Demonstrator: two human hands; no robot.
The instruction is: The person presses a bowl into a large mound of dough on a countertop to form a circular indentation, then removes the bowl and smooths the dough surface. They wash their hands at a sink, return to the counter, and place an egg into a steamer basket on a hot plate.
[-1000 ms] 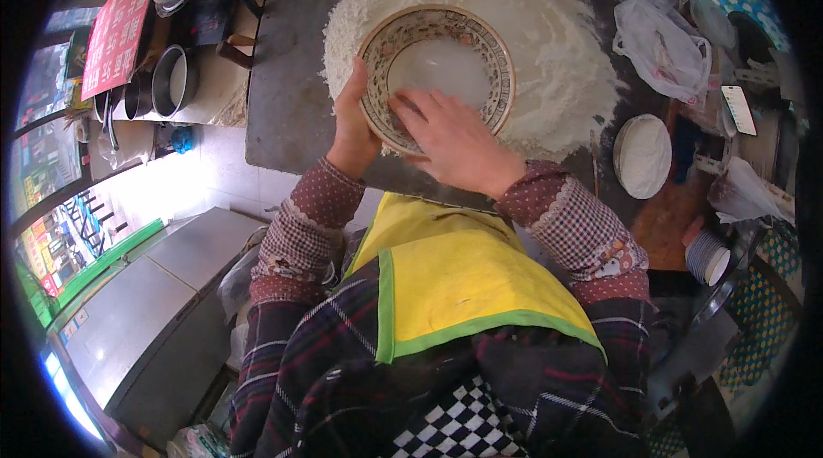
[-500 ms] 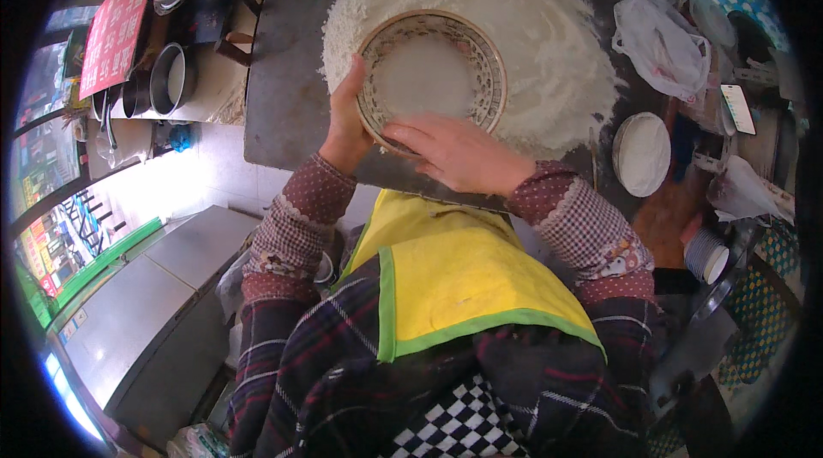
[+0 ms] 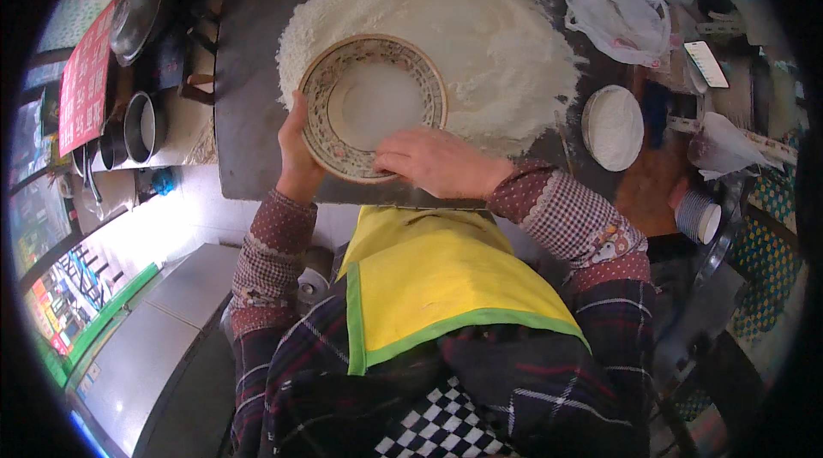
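A wide patterned bowl [image 3: 321, 98] with a brown rim holds cloudy, whitish liquid [image 3: 377, 104]. My left hand [image 3: 298, 158] grips its left side, thumb up along the rim. At the near right rim, my right hand [image 3: 437, 158] has its fingers curled over the edge; their tips reach inside, and its underside is hidden. Around and beyond the bowl spreads a broad heap of white flour [image 3: 506, 55] on the dark worktop [image 3: 249, 55]. The bowl is over the flour's near left edge; whether it rests on the top, I cannot tell.
Right of the flour stand a round container of white powder [image 3: 615, 128] and a crumpled clear plastic bag [image 3: 621, 21]. Stacked cups [image 3: 696, 216] lie farther right. Pots, including a metal one [image 3: 144, 126], stand on the left, near a red sign [image 3: 86, 85].
The view has shifted, so the worktop and flour appear farther left. The bowl looks more tilted, and my right fingers have curled in more at its near rim.
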